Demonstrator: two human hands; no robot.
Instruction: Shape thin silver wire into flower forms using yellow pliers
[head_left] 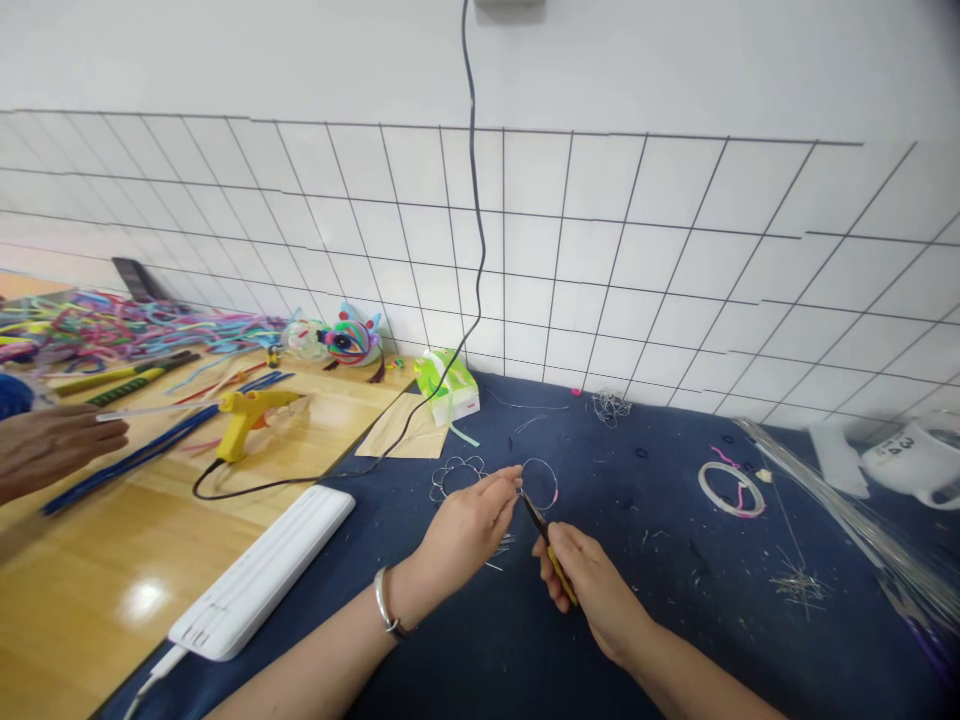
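My left hand is closed in a pinch at the near left side of a thin wire ring, which has a bit of pink on its right side. In my right hand is a pair of pliers with yellow handles and dark jaws. The jaw tips meet the wire beside my left fingertips; whether they grip it is too small to tell. Just beyond my left hand lies a flower-shaped wire piece, partly covered by the hand. Short wire bits lie under my left hand on the dark blue cloth.
At left, another person's hand holds a glue stick by a yellow glue gun, whose cord crosses to the wall. A white power strip lies nearby. To the right are a tape roll, long wires and a white mug.
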